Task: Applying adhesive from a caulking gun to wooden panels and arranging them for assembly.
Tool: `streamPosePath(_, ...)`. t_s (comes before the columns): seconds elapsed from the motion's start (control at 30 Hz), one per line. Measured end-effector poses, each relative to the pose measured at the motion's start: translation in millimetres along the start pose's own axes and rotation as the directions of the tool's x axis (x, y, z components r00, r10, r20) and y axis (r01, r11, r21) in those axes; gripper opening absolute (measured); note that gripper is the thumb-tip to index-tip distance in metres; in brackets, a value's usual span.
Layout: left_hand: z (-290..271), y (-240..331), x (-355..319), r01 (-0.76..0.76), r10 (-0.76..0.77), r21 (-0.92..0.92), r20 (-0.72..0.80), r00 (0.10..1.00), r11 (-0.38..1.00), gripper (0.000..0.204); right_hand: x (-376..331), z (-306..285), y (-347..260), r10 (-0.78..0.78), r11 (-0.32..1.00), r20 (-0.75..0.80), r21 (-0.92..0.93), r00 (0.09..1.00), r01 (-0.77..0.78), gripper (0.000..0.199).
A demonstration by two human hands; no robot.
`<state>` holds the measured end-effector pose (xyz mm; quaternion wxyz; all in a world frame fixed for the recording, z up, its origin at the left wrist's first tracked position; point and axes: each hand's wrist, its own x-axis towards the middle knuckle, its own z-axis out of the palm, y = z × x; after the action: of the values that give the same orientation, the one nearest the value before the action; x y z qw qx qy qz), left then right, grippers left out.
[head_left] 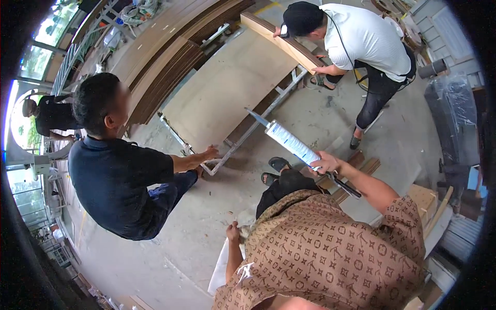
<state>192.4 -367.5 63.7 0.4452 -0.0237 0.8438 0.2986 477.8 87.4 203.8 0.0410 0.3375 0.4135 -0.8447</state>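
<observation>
My right hand is closed around a caulking gun with its dark handle hanging below. Loaded in it is a white sealant tube with a long grey nozzle, angled up and to the left over the floor. My left hand is closed beside my waist at the shirt's edge; whatever its fingers hold is hidden. A white sheet-like piece shows below that hand, against my forearm. Neither hand touches the large beige board ahead.
The board lies on a low metal frame. A person in dark clothes crouches at left, one hand at its corner. Another in white holds a long wooden piece. Stacked panels stand behind; wooden strips lie right.
</observation>
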Motion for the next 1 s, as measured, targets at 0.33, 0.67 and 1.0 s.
streamPosePath(0.33, 62, 119, 72, -0.154, 0.157, -0.031, 0.098, 0.983, 0.988, 0.037, -53, -85, 80, 0.041, 0.999, -0.425, 0.011, 0.904, -0.04, 0.028)
streamPosePath(0.67, 170, 405, 141, -0.557, 0.552, 0.461, 0.163, 0.818, 0.69, 0.05, -156, -131, 244, 0.358, 0.879, -0.486, 0.463, 0.797, -0.112, 0.025)
streamPosePath(1.0, 321, 599, 156, -0.665, 0.565, 0.488, 0.359, 0.743, 0.565, 0.052, -213, -53, 349, 0.206, 0.525, -0.535, 0.767, 0.819, 0.369, 0.044)
